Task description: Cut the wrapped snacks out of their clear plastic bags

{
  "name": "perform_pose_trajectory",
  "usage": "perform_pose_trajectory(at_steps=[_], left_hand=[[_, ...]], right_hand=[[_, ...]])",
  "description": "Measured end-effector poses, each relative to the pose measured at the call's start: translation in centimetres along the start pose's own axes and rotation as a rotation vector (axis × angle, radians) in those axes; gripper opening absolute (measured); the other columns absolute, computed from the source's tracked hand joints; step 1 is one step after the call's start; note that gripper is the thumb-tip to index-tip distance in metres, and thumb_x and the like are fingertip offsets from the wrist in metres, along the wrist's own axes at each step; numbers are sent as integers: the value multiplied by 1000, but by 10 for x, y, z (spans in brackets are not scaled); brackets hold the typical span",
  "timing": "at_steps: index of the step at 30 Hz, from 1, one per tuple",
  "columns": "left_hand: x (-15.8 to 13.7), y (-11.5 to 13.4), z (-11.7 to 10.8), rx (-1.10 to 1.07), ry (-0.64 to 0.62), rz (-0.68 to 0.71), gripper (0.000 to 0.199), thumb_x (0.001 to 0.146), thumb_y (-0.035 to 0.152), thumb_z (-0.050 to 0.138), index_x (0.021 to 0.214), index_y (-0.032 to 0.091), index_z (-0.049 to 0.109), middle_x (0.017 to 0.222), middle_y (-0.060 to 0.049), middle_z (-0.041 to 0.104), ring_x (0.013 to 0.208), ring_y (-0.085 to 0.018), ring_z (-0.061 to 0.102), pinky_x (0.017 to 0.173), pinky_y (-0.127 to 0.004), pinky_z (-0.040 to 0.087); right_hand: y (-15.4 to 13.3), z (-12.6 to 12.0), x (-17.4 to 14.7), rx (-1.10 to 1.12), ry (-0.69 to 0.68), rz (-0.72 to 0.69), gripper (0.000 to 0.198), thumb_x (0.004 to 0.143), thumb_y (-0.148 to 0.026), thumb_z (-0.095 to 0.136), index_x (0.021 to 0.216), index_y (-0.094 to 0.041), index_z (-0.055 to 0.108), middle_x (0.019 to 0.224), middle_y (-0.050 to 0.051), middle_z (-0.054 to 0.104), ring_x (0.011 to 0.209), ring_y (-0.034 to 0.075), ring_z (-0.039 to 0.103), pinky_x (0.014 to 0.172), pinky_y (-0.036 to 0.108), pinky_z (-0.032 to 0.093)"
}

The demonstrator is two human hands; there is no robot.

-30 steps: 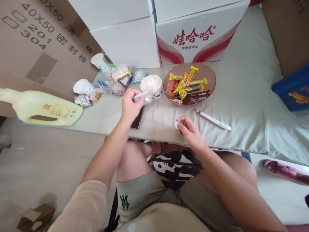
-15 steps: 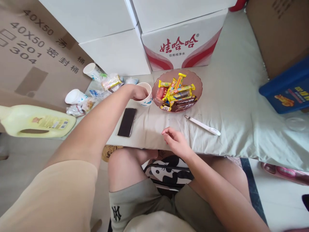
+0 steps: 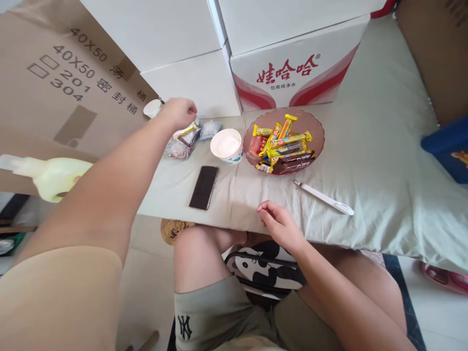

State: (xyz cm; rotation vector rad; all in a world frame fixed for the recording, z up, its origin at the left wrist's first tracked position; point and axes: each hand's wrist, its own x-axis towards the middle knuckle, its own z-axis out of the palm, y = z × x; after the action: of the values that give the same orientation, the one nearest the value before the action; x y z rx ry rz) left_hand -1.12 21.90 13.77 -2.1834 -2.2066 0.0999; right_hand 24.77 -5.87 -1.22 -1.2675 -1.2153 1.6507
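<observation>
My left hand [image 3: 182,113] is closed, fingers curled under, above the wrapped snacks [image 3: 183,142] at the left of the cloth-covered table; what it holds, if anything, is hidden. Behind the wrist a white paper cup [image 3: 152,108] partly shows. Another paper cup [image 3: 227,147] stands upright, its pale inside visible. Beside that cup sits a pink ribbed bowl [image 3: 319,127] with several yellow-wrapped bars [image 3: 288,139] and brown-wrapped ones [image 3: 294,163]. Near the table's front edge, my right hand [image 3: 280,223] has its fingers loosely curled, with nothing seen in them.
A black phone [image 3: 204,187] and a slim white pen-like tool [image 3: 323,197] lie on the tablecloth [image 3: 365,161]. White cartons [image 3: 285,85] rise behind. A large brown box [image 3: 84,117] and a yellow-green jug [image 3: 60,178] are at left, a blue container [image 3: 448,151] at right.
My left hand has come out of the paper cup and moved left and back to above the wrapped snacks. My right hand keeps its pose. The view has shifted left.
</observation>
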Motion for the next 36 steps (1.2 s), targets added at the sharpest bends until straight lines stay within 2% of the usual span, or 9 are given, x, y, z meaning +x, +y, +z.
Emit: perform_pose_trajectory(at_steps=[4,6,9,15,21,24,27,32,36], left_hand=[[10,-6,44,-40,-74,151,38,76,45,84,100,18,71,105,-6,69,124,-29,48,118,-47,28],[16,1,67,-55,-78,173,38,80,49,83,95,17,68,102,-6,68,127,-29,46,122,-50,21],[23,12,87,-5,-145,102,32,93,42,71,103,11,66,112,-11,68,129,-34,51,119,-56,27],[11,14,76,116,-85,115,38,108,32,52,121,-3,60,131,-17,68,135,-36,55,119,-61,35],[-14,-32,48,24,124,85,55,107,48,47,128,-2,58,127,-12,70,135,-38,58,112,-65,43],[-52,-54,40,-93,255,204,62,105,52,43,132,-2,55,130,-11,69,133,-34,60,112,-60,44],[-119,-48,51,-255,344,360,43,99,33,56,132,8,61,134,-10,71,126,-27,67,111,-48,50],[-221,10,109,-476,338,558,47,83,3,55,125,18,69,133,-8,75,126,-23,69,112,-41,56],[-240,56,153,-615,312,621,46,85,-3,50,120,18,71,131,-10,75,127,-22,69,113,-44,56]], right_hand=[[0,0,0,-27,-9,34,27,88,-46,52,92,-23,63,64,-3,50,56,14,42,53,29,34],[-2,0,1,-48,-9,44,27,89,-46,51,92,-22,63,64,-3,48,56,14,42,53,28,33],[-6,-1,3,-56,-19,57,27,90,-45,49,93,-22,62,63,-4,47,57,13,42,55,28,34],[-12,1,6,-106,-29,63,28,90,-44,47,94,-21,61,65,-3,48,56,13,41,55,28,33],[-4,8,1,-187,10,-28,30,88,-45,47,94,-21,63,65,-3,50,58,14,43,57,28,35],[1,3,-9,-224,68,-57,33,87,-48,47,93,-20,64,63,-3,49,57,14,44,57,29,35],[4,-10,-19,-258,149,-84,33,84,-49,49,91,-20,65,61,-2,50,57,15,45,56,30,35],[12,-33,-25,-331,310,-89,31,81,-47,52,89,-20,65,59,-2,52,55,15,46,54,30,34],[14,-38,-23,-366,391,-119,29,82,-44,50,89,-21,65,60,-2,54,55,16,48,54,30,36]])
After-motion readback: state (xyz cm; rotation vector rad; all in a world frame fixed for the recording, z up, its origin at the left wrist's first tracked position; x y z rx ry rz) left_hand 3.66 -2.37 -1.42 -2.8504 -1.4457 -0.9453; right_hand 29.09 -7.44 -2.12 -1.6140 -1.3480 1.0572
